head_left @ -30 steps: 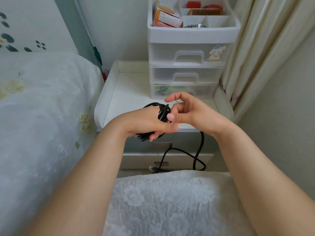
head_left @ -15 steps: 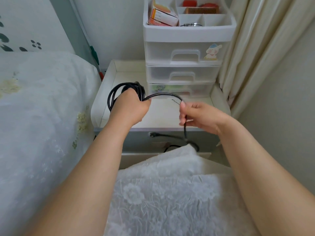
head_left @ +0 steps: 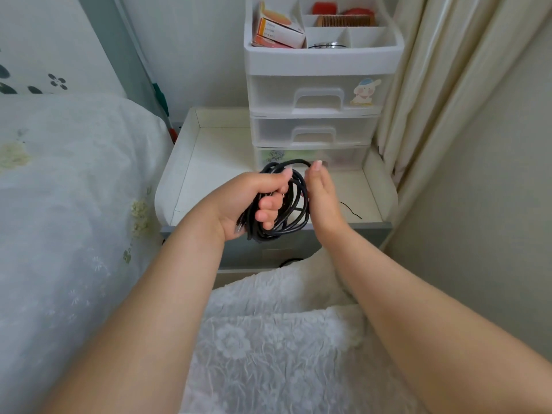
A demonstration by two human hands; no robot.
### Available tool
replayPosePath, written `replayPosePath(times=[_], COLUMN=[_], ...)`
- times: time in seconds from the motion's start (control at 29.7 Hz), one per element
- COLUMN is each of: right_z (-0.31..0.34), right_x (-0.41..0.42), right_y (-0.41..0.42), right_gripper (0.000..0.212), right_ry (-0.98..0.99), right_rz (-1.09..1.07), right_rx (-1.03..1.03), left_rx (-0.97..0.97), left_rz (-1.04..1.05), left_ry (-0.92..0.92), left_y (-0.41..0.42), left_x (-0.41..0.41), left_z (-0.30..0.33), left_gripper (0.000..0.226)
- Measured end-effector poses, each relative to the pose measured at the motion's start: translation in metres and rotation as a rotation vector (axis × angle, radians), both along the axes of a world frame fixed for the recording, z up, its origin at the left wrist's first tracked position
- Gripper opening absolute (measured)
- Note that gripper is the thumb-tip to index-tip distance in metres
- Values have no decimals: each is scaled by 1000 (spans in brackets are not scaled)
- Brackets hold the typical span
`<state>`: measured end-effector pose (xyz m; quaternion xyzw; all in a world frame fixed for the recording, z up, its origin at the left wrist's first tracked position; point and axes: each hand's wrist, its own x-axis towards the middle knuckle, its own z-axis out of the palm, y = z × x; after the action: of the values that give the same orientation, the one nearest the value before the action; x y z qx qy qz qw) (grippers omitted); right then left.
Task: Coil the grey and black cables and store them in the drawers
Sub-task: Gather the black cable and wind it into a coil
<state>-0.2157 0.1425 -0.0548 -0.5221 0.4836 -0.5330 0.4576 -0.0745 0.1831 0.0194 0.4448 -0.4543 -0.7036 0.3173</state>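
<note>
My left hand (head_left: 254, 204) grips a coil of black cable (head_left: 294, 210) in front of the white nightstand (head_left: 209, 165). Right beside the coil is my right hand (head_left: 322, 198), its fingertips holding the top loop. A short piece of the cable (head_left: 291, 261) shows below the nightstand's front edge. At the back of the nightstand stands a white unit with three drawers (head_left: 313, 131), all closed. No grey cable is in view.
A thin black wire (head_left: 351, 209) lies on the nightstand to the right of my hands. The drawer unit's top tray (head_left: 322, 59) holds boxes, a comb and small items. A bed (head_left: 59, 204) lies left, a curtain (head_left: 433, 85) hangs right, white cloth (head_left: 283, 354) covers my lap.
My hands were apart with a cable stretch between them; now they have come together and that stretch lies as a new loop on the coil. The hanging tail has grown shorter.
</note>
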Motion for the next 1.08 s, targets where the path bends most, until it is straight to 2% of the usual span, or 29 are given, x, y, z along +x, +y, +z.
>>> replayPosePath(times=[0.17, 0.3, 0.37, 0.47, 0.51, 0.57, 0.67, 0.74, 0.84, 0.94, 1.01, 1.08], right_z=[-7, -11, -13, -22, -24, -29, -33, -32, -25, -12, -11, -12], right_x=[5, 7, 6, -4, -7, -12, -16, -17, -11, -4, -4, -4], right_y=[-1, -4, -5, 0, 2, 5, 3, 2, 5, 13, 15, 15], right_gripper=[35, 15, 13, 18, 19, 21, 22, 23, 37, 52, 48, 33], right_ry=[-60, 116, 315, 938, 1046, 1133, 1176, 1172, 1230, 1368, 1444, 1297], right_rz=[120, 158, 218, 287, 309, 312, 257, 225, 239, 355, 421, 424], right_rx=[86, 156, 160, 129, 137, 127, 13, -59, -96, 36, 78, 78], left_rx=[97, 86, 88, 37, 6, -26, -43, -84, -136, -126, -87, -35], left_rz=[12, 153, 285, 588, 698, 910, 1132, 1196, 1262, 1249, 1181, 1044], left_ry=[281, 414, 527, 706, 755, 824, 827, 764, 677, 687, 715, 696], left_y=[-3, -4, -5, -12, -15, -18, -19, -20, -20, -19, -17, -15], left_x=[6, 8, 4, 8, 13, 26, 40, 39, 36, 41, 45, 44], left_z=[-4, -3, -4, -2, 1, 5, 3, 0, -1, 0, 2, 5], left_gripper=[31, 40, 42, 43, 43, 44, 44, 44, 44, 45, 47, 47])
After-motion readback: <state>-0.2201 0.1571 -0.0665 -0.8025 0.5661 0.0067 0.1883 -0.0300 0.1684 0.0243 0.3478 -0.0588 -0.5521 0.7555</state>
